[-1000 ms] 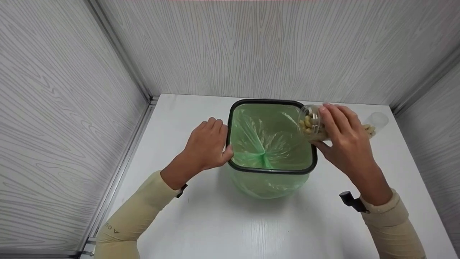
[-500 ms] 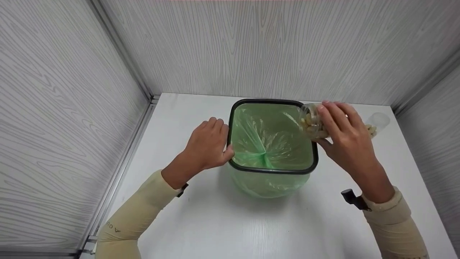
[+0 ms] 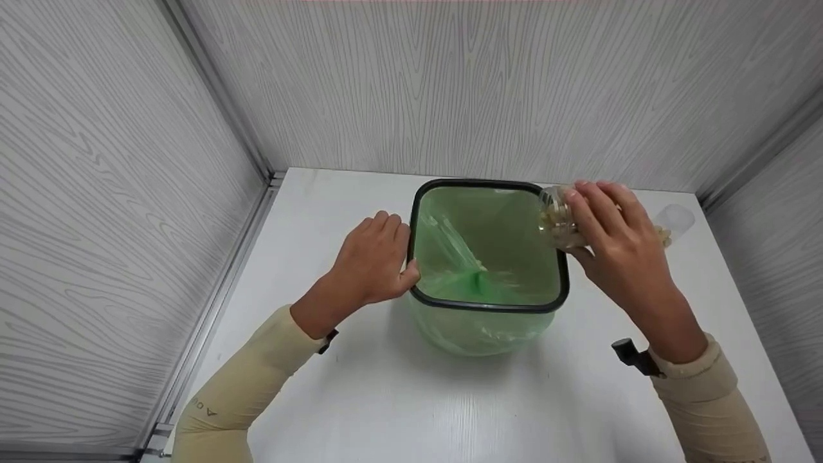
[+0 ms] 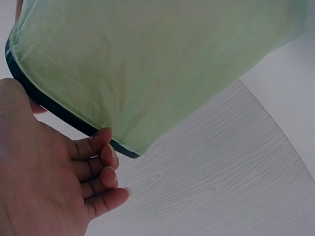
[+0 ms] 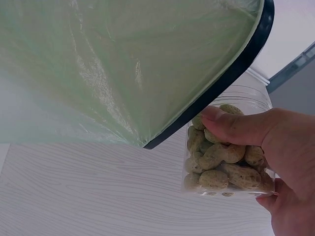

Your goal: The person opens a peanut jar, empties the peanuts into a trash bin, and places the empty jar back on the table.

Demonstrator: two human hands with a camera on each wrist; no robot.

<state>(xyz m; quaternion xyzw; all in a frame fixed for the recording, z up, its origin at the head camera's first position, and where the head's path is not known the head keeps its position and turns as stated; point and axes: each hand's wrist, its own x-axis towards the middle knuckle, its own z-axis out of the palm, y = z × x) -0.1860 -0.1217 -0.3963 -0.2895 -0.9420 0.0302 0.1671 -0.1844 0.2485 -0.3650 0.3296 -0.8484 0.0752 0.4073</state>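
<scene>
Both hands at a lined bin, jar at the right edge

Head view: the bin [image 3: 482, 334] stands on a white table [image 3: 360, 399], a pale wood-grained panel [image 3: 398, 90] behind it. A black rim [image 3: 492, 307] frames its mouth, and a translucent green bag [image 3: 447, 241] lines the inside in creases. The left hand [image 3: 373, 258] grips the rim's left side, thumb over the edge and other fingers outside. The right hand [image 3: 617, 247] holds a clear jar [image 3: 558, 218] tilted, its ridged end toward the bin and overlapping the rim's right side.

A clear piece [image 3: 675, 222] shows beyond the right hand; whether it belongs to the jar cannot be told. Both forearms wear beige sleeves [image 3: 257, 366].

Wrist views: on the right, the thumb lies across the jar, behind whose wall peanuts [image 5: 216, 156] in their shells are packed; on the left, the curled fingers [image 4: 92, 146] meet the rim.
</scene>
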